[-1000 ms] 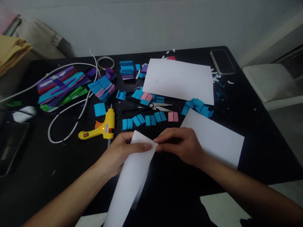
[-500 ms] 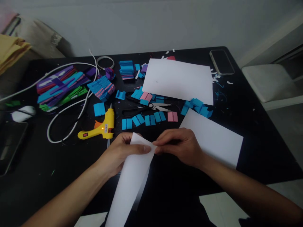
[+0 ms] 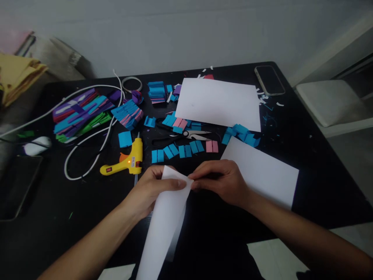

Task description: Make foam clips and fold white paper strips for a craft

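Curled paper [image 3: 164, 229] – 1, in 2 hands [image 3: 150, 188] [image 3: 223, 181] | white sheets [image 3: 220, 103] [image 3: 265, 169] – 2

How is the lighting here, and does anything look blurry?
Head view: lighting is dim, the black tabletop losing detail below the right hand; head view: the curled white paper sheet in the left hand stands out brightly; head view: the pale chair seat looks soft-edged.
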A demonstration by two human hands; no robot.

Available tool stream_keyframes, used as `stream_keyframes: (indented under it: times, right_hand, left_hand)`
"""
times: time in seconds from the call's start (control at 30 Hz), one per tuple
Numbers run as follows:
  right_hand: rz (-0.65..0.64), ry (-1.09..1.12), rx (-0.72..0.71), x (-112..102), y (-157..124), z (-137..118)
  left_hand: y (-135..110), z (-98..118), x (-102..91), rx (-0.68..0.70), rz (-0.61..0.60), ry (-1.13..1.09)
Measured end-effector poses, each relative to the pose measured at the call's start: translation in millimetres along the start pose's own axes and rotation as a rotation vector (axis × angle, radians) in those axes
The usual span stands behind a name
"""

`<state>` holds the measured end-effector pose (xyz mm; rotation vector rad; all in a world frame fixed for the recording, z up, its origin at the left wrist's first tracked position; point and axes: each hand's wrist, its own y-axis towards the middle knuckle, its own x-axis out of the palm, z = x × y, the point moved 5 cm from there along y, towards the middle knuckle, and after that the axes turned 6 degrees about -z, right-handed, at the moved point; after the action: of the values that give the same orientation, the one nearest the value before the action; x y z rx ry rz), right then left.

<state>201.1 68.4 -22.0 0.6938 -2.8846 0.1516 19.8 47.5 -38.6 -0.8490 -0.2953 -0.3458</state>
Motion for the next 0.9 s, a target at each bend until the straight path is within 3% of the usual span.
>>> stream_keyframes:
  times: [0.3, 0.5, 0.67, 0.9]
  right_hand:
    - [-0.101, 0.035, 0.147, 8.4, -5.5, 4.5]
    - [-0.096, -0.001, 0.123, 11.8, -6.2, 5.1]
    - [-0.046, -0.013, 0.106, 1.9, -1.7, 1.1]
    - [-0.037, -0.049, 0.097, -2.8, 1.8, 1.1]
  left_hand:
    - [1.2, 1.0, 0.3, 0.034, 0.006, 0.005]
    - [1.3, 2.5, 2.7, 0.051, -0.011, -0.006]
    - [-1.7, 18.7, -8.9, 0.255, 0.134, -0.001]
    - [-6.5, 26.2, -15.2, 0.434, 0.219, 0.212]
